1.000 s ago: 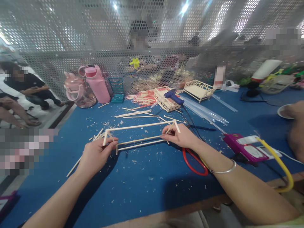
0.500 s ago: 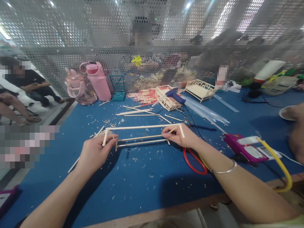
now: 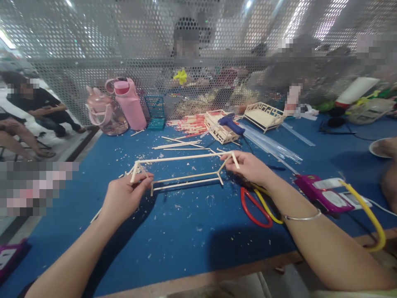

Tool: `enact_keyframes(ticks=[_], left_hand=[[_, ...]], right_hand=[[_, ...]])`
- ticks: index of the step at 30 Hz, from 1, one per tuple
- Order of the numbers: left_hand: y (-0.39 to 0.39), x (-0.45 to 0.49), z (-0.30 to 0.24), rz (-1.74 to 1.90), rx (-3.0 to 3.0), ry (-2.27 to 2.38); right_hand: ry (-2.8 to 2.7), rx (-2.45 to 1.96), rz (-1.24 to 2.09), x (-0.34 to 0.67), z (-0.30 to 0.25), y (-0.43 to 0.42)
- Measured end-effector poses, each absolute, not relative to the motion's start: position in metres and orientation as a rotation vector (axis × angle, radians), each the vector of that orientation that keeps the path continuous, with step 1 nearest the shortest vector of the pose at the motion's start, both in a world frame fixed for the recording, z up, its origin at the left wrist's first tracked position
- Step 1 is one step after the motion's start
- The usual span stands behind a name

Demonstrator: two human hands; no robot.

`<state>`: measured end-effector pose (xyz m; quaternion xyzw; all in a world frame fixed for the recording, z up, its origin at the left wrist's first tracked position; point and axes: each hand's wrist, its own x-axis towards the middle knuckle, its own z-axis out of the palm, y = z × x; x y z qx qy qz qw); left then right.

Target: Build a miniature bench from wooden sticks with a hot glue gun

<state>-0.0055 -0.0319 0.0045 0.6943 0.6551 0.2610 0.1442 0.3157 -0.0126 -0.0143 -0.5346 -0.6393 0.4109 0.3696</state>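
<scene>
A long frame of thin pale wooden sticks (image 3: 182, 180) stands on the blue table (image 3: 186, 236). My left hand (image 3: 125, 196) pinches the frame's left end post. My right hand (image 3: 248, 166) pinches its upper right corner, where a short stick slants down. The frame's lower rails rest on the table between my hands. Red and yellow scissors (image 3: 259, 205) lie just below my right wrist.
Loose sticks (image 3: 178, 144), a blue glue gun (image 3: 229, 124), small stick-built beds (image 3: 263, 116), clear glue rods (image 3: 273, 145), pink bottles (image 3: 128, 103) and a purple box (image 3: 322, 194) lie around. A perforated metal screen closes the table's far side. Other people sit at left and behind.
My right hand has moved up from the frame's lower right rail to its upper right corner. The frame now stands taller, and the scissors show more.
</scene>
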Motion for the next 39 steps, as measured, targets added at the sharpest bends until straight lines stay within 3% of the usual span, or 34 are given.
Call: enact_keyframes(ticks=[5, 13, 23, 30, 39], left_hand=[[-0.032, -0.006, 0.003, 0.743, 1.991, 1.893], [-0.032, -0.004, 0.005, 0.744, 2.004, 1.908], [-0.031, -0.004, 0.003, 0.727, 2.005, 1.917], [-0.032, -0.005, 0.005, 0.744, 1.996, 1.913], [-0.029, -0.008, 0.005, 0.835, 1.964, 1.938]], right_hand=[[-1.403, -1.444, 0.891, 0.315, -0.021, -0.008], [-1.805, -1.338, 0.905, 0.305, -0.018, -0.019], [-1.922, -1.421, 0.714, 0.301, -0.026, -0.015], [-1.843, -1.457, 0.937, 0.305, -0.022, -0.014], [-0.989, -1.374, 0.327, 0.341, -0.007, -0.005]])
